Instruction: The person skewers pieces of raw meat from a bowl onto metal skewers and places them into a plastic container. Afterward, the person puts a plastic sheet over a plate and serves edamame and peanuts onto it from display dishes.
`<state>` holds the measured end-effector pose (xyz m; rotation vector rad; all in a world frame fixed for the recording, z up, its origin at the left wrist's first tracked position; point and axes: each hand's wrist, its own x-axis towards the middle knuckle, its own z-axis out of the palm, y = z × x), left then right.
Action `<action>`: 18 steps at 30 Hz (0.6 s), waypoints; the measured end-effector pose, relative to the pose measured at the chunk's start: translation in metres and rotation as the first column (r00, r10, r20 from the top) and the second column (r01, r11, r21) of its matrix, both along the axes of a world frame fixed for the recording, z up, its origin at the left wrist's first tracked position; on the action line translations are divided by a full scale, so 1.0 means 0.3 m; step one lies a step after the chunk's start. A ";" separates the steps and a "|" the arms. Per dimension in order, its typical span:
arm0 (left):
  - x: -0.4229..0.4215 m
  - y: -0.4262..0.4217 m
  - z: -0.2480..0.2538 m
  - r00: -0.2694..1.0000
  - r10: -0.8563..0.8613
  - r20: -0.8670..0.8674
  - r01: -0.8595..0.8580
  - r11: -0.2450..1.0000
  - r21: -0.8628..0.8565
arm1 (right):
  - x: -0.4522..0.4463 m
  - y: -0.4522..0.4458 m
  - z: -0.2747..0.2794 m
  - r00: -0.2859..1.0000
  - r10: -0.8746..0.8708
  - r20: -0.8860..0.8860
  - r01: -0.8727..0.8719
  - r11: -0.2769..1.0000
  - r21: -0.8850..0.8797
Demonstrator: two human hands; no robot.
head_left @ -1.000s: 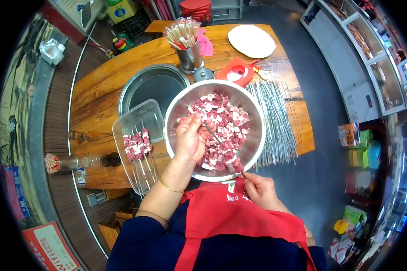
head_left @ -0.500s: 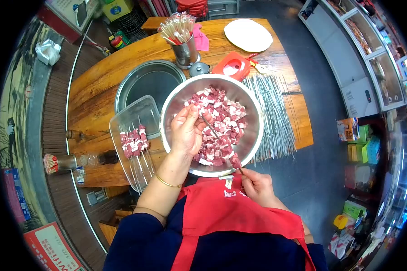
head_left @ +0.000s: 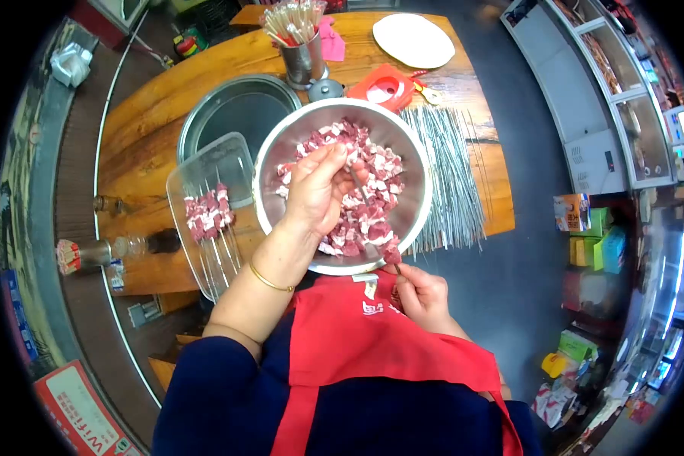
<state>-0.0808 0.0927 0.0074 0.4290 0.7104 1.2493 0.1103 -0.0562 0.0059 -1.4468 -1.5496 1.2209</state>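
Metal glinted between the hands: a thin skewer slanted over the big bowl, its near end gripped in the right hand, and one lump of meat sat threaded just ahead of those fingers! Up over the bowl, the left hand had thumb and fingertips pinched closed at the far end, seemingly on another lump, though the fingers hid too much to be certain. Beneath them, cubed meat covered the bowl's bottom. Off to the left, a clear tub held loaded skewers; on the right, bare skewers lay heaped on the wooden table. Farther out stood a metal cup of sticks, with a white plate near the far edge.
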 end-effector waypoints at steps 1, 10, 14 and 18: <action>0.008 0.006 0.006 0.999 -0.004 -0.033 0.004 1.000 0.016 | -0.001 0.000 -0.002 1.000 -0.024 -0.016 0.024 0.998 0.051; 0.088 0.033 0.015 0.996 0.060 -0.067 -0.064 0.996 -0.063 | -0.032 -0.025 -0.058 0.979 -0.153 -0.134 0.164 0.984 0.074; 0.148 -0.030 0.021 0.998 -0.020 -0.056 0.016 0.997 -0.074 | -0.059 0.034 0.007 0.976 -0.211 -0.060 0.211 0.977 -0.017; 0.147 -0.041 0.004 0.996 -0.089 0.018 0.091 0.987 -0.134 | -0.052 0.053 0.018 0.938 -0.263 -0.224 0.215 0.952 -0.216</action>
